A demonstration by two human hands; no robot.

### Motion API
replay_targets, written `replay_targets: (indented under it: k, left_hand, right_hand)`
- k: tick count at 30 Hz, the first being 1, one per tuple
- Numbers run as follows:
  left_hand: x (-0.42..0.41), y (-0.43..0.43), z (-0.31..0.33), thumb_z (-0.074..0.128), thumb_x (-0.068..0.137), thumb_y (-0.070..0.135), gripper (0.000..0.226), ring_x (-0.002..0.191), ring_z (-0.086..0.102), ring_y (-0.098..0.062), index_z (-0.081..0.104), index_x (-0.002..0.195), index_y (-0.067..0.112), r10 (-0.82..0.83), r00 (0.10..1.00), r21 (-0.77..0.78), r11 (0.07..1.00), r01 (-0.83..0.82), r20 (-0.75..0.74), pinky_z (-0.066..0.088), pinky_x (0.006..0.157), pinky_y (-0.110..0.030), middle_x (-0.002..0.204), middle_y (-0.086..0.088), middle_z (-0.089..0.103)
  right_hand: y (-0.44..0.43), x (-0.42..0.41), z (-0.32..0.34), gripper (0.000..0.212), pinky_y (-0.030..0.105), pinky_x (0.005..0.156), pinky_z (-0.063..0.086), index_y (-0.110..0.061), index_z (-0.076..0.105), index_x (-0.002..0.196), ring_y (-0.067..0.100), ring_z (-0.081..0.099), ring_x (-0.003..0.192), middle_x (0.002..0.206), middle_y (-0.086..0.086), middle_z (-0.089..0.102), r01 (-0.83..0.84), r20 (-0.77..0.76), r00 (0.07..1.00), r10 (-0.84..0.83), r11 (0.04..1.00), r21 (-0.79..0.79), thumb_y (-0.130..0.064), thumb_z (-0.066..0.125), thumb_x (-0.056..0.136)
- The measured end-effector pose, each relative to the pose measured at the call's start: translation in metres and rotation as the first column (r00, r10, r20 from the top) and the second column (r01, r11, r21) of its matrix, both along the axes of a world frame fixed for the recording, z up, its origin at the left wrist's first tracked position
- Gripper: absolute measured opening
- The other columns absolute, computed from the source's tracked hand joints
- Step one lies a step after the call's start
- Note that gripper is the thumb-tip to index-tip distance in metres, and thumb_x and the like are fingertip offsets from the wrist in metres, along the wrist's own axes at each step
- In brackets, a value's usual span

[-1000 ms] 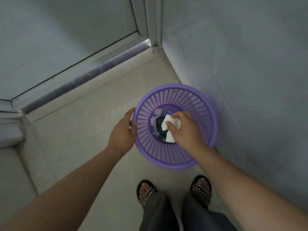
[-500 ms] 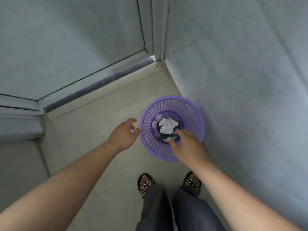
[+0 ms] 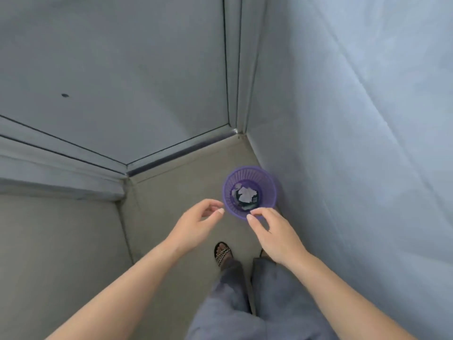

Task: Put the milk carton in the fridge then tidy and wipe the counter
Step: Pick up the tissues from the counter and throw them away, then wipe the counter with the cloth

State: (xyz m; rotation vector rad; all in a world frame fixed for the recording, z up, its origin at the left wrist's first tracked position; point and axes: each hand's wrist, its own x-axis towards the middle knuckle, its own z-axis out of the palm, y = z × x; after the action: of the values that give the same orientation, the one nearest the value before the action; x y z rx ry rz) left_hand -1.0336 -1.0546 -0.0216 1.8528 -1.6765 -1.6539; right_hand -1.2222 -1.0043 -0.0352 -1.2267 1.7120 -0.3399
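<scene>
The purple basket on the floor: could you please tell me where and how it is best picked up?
Probably the purple basket by its near-left rim, from above: it stands upright and open-topped, with the wall close on its right.

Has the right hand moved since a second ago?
Yes. The right hand has pulled back out of the basket toward the person; it now shows over the near rim, empty, with the paper left inside.

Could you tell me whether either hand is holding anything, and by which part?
Nothing is held: left hand and right hand are empty; the crumpled white paper lies in the purple plastic mesh wastebasket.
</scene>
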Motion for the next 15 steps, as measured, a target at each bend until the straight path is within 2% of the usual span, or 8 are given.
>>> replay_targets:
  k: [4,7,11,15]
  left_hand:
    - [0.006,0.028,0.087,0.053,0.092,0.029,0.014,0.095,0.059,-0.002,0.061,0.096,0.039,0.077,0.988,-0.069,0.994,-0.087,-0.136,0.041,0.078,-0.011,0.101,0.010,0.066]
    - [0.014,0.058,0.132,0.052,0.092,0.031,0.015,0.097,0.060,-0.003,0.061,0.101,0.037,0.104,0.963,-0.124,0.983,-0.138,-0.247,0.041,0.077,-0.006,0.104,0.007,0.066]
    - [0.029,0.099,0.161,0.048,0.083,0.038,0.026,0.098,0.061,-0.002,0.062,0.104,0.032,0.145,0.935,-0.170,0.963,-0.208,-0.323,0.042,0.079,-0.008,0.102,0.008,0.068]
    - [0.035,0.141,0.170,0.048,0.081,0.038,0.028,0.099,0.062,-0.003,0.063,0.103,0.030,0.226,0.902,-0.124,0.949,-0.288,-0.368,0.043,0.082,-0.019,0.102,0.008,0.069]
  right_hand:
    - [0.029,0.003,0.087,0.023,0.016,0.086,0.041,-0.026,0.059,0.110,-0.007,0.050,0.100,0.113,-0.017,0.056,0.058,0.147,0.988,-0.040,0.991,-0.118,-0.037,0.049,0.092]
    - [0.060,0.004,0.130,0.021,0.014,0.084,0.043,-0.029,0.061,0.104,-0.006,0.053,0.100,0.108,-0.019,0.059,0.129,0.233,0.969,-0.079,0.969,-0.209,-0.038,0.051,0.088]
    - [0.100,0.003,0.160,0.030,0.016,0.086,0.044,-0.032,0.061,0.104,0.000,0.055,0.106,0.107,-0.023,0.061,0.179,0.303,0.949,-0.090,0.943,-0.280,-0.048,0.047,0.083]
    - [0.135,0.003,0.171,0.030,0.014,0.088,0.043,-0.035,0.061,0.102,0.002,0.054,0.110,0.109,-0.023,0.060,0.151,0.320,0.946,-0.055,0.948,-0.281,-0.050,0.046,0.080]
